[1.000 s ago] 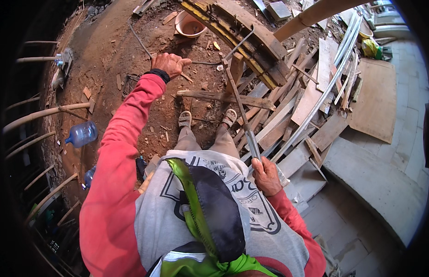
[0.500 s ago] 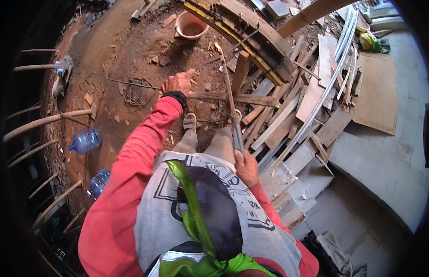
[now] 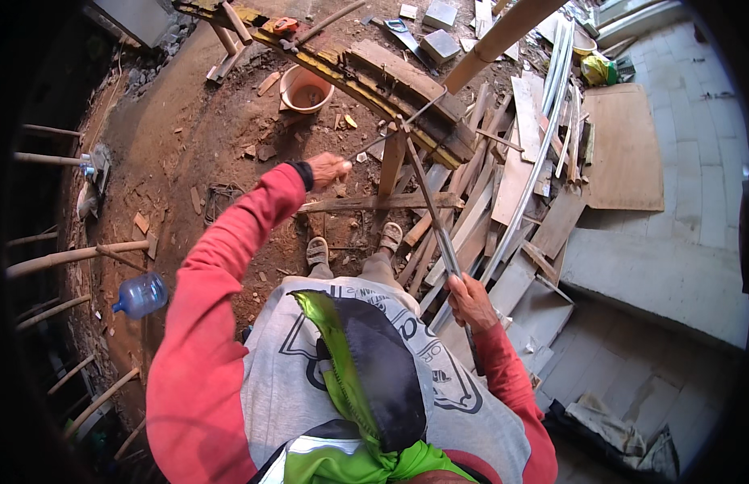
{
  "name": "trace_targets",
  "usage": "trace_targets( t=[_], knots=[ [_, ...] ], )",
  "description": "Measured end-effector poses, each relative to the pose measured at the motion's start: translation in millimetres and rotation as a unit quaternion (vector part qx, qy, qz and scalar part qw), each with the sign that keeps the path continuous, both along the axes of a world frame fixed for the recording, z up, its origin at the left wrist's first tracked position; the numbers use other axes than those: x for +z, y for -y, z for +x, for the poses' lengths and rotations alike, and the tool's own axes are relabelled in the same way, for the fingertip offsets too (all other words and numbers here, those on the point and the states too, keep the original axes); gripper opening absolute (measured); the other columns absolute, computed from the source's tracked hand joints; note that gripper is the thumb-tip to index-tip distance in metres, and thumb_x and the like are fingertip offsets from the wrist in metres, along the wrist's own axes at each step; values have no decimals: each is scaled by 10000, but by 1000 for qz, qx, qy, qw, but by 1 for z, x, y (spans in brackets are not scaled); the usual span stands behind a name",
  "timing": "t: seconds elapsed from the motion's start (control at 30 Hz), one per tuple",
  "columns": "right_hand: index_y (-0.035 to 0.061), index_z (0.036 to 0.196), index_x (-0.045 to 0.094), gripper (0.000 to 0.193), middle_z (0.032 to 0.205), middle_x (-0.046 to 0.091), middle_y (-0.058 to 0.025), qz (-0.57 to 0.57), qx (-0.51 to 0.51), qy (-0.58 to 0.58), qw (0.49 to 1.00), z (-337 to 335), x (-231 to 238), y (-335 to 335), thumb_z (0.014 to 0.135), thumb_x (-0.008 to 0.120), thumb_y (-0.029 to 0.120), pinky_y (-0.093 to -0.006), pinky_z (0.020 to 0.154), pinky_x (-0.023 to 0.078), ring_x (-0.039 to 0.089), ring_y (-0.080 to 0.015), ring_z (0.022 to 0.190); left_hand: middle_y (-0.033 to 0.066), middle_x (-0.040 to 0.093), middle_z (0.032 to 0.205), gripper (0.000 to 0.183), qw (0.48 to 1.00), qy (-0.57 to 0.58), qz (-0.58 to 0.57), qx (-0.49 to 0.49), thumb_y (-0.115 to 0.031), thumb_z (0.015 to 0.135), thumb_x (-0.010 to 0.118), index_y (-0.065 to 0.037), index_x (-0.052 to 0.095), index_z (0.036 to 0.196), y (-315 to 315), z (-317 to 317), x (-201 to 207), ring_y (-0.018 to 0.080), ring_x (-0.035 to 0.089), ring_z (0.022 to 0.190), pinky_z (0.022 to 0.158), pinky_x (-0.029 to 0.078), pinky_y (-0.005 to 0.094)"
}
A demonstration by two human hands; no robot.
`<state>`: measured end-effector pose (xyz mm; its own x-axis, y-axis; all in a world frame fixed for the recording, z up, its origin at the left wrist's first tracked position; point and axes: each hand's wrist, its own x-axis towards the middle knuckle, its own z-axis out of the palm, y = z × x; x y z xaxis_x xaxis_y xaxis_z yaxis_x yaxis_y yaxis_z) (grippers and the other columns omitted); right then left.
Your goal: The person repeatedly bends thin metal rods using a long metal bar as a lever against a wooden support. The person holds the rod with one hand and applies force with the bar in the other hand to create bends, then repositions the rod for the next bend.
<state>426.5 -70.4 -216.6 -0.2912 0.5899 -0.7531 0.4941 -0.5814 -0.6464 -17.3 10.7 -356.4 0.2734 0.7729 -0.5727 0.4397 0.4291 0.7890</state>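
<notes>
My left hand (image 3: 327, 171) is closed round a thin metal rod (image 3: 366, 148), out ahead of my body. The rod slants up to the right over a raised timber beam (image 3: 406, 68) with a yellow-edged strip, and its far end is bent. In my right hand (image 3: 471, 302), near my right hip, I grip a long steel bar (image 3: 440, 234) with a thicker, tube-like lower part. Its upper tip lies by the rod at the beam's near edge; whether they touch I cannot tell. A wooden post (image 3: 392, 165) stands under the beam there.
Scrap planks (image 3: 479, 198) and long metal strips (image 3: 539, 189) lie to the right. An orange bucket (image 3: 306, 90) sits beyond my left hand. A handsaw (image 3: 408, 39) and grey blocks (image 3: 440, 46) lie past the beam. A blue water jug (image 3: 140, 294) is at left.
The bar has swung up, its tip now at the beam by the rod. My left hand has moved up and right. The rod's long tail left of it no longer shows.
</notes>
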Motion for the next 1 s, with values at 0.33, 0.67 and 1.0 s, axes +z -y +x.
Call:
trace_targets(
  t=[0.33, 0.67, 1.0],
  knots=[
    [106, 880, 524, 401, 598, 389, 56, -36, 58, 67, 995, 48, 23, -44, 1003, 528, 487, -256, 367, 278, 345, -51, 431, 177, 602, 666, 405, 976, -45, 204, -67, -419, 1049, 403, -50, 550, 972, 14, 37, 0, 335, 632, 633, 561, 449, 464],
    [73, 929, 532, 470, 622, 412, 40, -113, 57, 76, 989, 39, 78, -60, 1013, 480, 532, -265, 416, 318, 385, -64, 472, 204, 613, 675, 397, 946, -62, 310, -77, -398, 1044, 440, -8, 493, 989, 14, 63, -2, 404, 635, 599, 564, 523, 494],
    [43, 834, 520, 458, 596, 482, -29, 39, 142, 141, 979, 72, 28, -50, 1013, 517, 464, -338, 500, 401, 483, -141, 520, 60, 474, 458, 458, 912, 327, -222, 108, -524, 1046, 389, -83, 436, 931, 14, 83, 66, 157, 443, 293, 283, 348, 272]
  ],
)
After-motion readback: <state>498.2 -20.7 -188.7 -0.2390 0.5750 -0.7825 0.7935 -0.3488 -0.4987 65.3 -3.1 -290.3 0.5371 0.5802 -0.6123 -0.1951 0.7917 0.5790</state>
